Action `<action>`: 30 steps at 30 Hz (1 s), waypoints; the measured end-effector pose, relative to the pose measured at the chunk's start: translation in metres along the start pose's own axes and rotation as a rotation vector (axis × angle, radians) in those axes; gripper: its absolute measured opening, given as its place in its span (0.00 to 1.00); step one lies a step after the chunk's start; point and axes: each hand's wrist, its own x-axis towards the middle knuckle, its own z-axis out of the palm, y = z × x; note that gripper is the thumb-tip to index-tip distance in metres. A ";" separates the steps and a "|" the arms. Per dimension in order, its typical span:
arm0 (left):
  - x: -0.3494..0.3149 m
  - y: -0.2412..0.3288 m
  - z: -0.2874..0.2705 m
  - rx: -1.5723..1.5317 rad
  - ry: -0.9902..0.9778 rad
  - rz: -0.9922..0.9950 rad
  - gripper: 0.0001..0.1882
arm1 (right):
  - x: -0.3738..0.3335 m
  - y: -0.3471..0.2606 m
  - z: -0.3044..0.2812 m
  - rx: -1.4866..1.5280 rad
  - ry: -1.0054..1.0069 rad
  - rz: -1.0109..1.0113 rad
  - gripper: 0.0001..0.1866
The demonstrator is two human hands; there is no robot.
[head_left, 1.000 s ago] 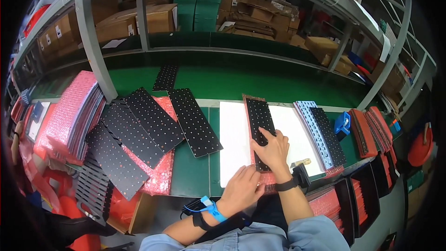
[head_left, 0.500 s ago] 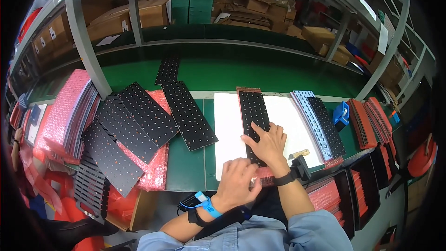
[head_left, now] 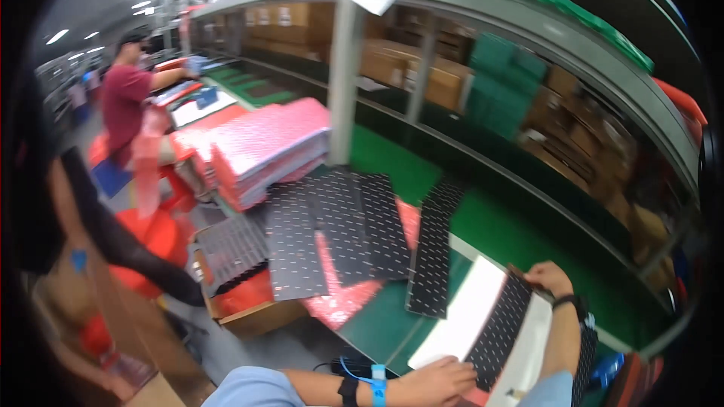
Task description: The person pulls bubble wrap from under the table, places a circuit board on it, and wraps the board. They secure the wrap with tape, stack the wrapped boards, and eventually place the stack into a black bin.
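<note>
Item: one black dotted panel (head_left: pixel 501 324), which lay flat on a white board (head_left: pixel 457 319) on the green counter (head_left: pixel 381 322). Long axis: slanted, from near left to far right, between your two hands. Your right hand (head_left: pixel 550 277): at the far end, fingers bent in toward the corner; the panel stretched from it toward the near left. Whether those fingers gripped or merely touched, you could not tell through the blur. Your left hand (head_left: pixel 437 383): at the near end, left side, fingers loosely curled; the panel ran from it toward the far right. Its hold, likewise, could not be told. Nearer hand: neither plainly; each stood at its own end. Also listed: more black panels (head_left: pixel 343 230), fanned to the left.
</note>
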 end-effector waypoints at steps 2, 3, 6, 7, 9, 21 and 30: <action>-0.010 -0.002 -0.005 0.067 0.046 -0.040 0.19 | 0.007 -0.013 0.016 0.106 0.088 0.186 0.06; -0.011 -0.002 -0.004 0.072 0.065 -0.021 0.18 | 0.009 -0.020 0.019 0.098 0.071 0.160 0.06; -0.009 -0.001 0.001 0.083 0.098 -0.015 0.17 | 0.008 -0.030 0.028 0.073 0.097 0.101 0.06; -0.008 -0.004 0.003 0.081 0.104 -0.006 0.17 | 0.006 -0.025 0.024 0.067 0.093 0.092 0.06; -0.005 -0.005 0.005 0.083 0.113 0.000 0.16 | 0.003 -0.012 0.016 0.095 0.156 -0.099 0.05; 0.000 -0.002 0.004 0.031 0.051 0.041 0.16 | -0.017 -0.017 0.006 -0.108 0.012 0.008 0.10; 0.008 0.005 -0.010 0.123 -0.035 -0.066 0.15 | 0.033 -0.044 -0.016 -0.070 -0.401 0.049 0.13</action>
